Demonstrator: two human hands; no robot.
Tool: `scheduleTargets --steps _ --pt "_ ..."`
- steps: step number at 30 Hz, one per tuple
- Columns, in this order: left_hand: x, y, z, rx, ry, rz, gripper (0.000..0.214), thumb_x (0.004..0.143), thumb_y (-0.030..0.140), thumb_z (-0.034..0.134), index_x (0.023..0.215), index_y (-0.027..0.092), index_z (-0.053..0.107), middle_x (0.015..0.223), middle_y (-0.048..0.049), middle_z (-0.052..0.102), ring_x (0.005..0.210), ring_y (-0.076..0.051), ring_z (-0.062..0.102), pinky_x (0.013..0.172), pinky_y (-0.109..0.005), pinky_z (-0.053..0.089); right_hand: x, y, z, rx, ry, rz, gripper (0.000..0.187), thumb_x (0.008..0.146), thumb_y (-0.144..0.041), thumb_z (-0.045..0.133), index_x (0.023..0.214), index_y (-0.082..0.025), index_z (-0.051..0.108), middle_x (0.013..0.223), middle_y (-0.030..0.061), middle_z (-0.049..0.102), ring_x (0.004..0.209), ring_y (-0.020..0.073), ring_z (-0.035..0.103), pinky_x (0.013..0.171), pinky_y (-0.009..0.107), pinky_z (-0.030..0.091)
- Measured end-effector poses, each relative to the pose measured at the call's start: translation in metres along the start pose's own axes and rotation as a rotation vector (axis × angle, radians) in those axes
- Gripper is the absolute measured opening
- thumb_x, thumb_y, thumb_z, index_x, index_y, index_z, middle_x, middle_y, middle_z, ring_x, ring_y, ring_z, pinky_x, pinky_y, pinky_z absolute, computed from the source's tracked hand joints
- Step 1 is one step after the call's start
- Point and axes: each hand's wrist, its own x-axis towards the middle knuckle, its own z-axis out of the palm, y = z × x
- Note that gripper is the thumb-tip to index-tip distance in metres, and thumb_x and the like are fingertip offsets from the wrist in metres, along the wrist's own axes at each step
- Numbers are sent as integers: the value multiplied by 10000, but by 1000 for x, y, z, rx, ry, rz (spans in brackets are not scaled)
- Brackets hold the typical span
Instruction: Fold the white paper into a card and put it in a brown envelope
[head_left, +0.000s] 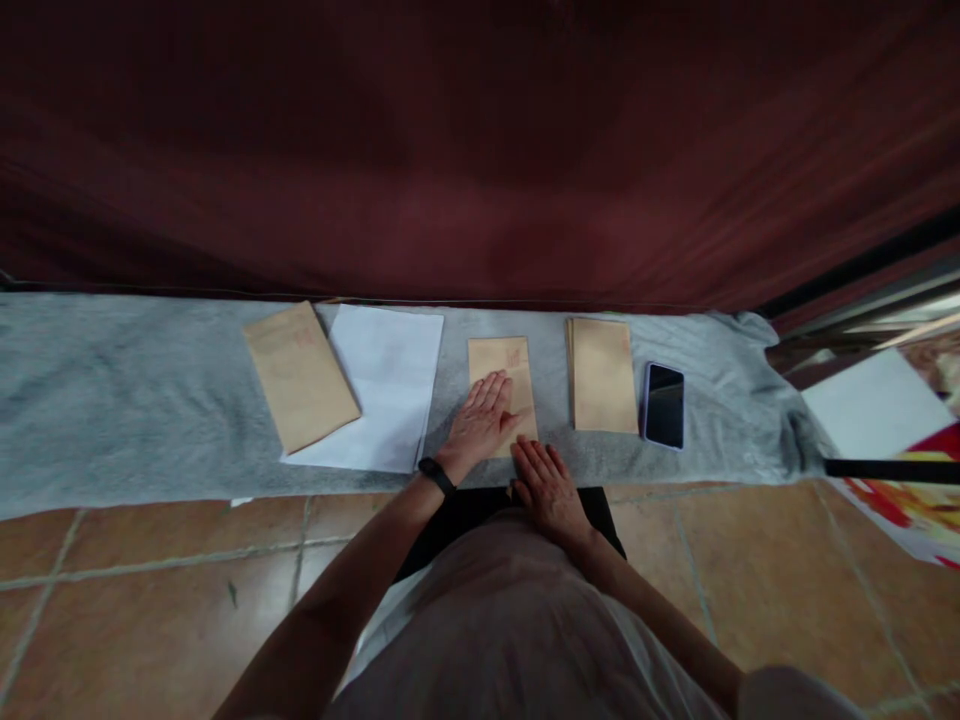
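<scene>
Runs left to right as a narrow tabletop (150,400) under grey cloth (724,410). Carries white paper (390,400) at left, partly under a slanted brown envelope (301,378), a middle envelope (489,356), an envelope stack (604,375) at right, and beside it a phone (664,405).

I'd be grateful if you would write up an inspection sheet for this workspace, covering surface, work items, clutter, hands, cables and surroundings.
Surface: grey cloth, wrinkled in places.
Work items: middle envelope under a hand; stack of envelopes to its right; left envelope tilted, partly over white paper.
Clutter: phone lying right of the stack, screen dark.
Left hand: flat on the middle envelope, dark band at the wrist.
Right hand: fingers at that envelope's near edge; grip cannot be told.
Cables: nothing seen for certain.
Surroundings: dark red fabric beyond the far edge; tiled floor below.
</scene>
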Motion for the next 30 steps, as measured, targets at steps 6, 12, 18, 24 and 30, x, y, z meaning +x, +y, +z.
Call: scheduleTargets --steps 6,12,18,24,30 --pt "-13 -3 -4 6 1 -95 687 1040 470 382 1575 45 315 1657 -166 293 1569 -266 186 1282 -454 211 0 0 0 15 0 2 618 1057 -307 427 1626 -172 227 1627 104 381 1509 248 355 1249 497 280" --pt "-32 0 -10 10 -2 -164 680 1049 474 354 1565 32 334 1652 -185 291 1566 -281 191 1278 -463 222 1 0 -2 23 -9 7 625 1058 -307 430 1630 -177 212 1629 107 379 1508 245 356 1250 496 275" --pt "-73 27 -15 -11 -49 -34 642 1062 479 335 1587 108 320 1657 -124 310 1562 -241 218 1289 -443 209 0 0 0 26 -14 4 627 1064 -314 412 1636 -188 190 1637 102 364 1513 254 346 1254 506 259" --pt "-104 34 -17 2 -86 116 717 1027 560 407 1578 106 340 1661 -129 297 1561 -243 224 1290 -426 219 0 0 -1 30 -22 0 638 1064 -312 413 1641 -195 167 1634 108 370 1504 254 364 1251 505 269" --pt "-114 19 -24 27 -117 89 753 1015 570 427 1592 102 304 1664 -138 283 1560 -256 223 1285 -431 222 -3 2 -7 18 -22 27 645 1069 -322 414 1645 -202 150 1636 100 365 1503 256 367 1248 485 274"
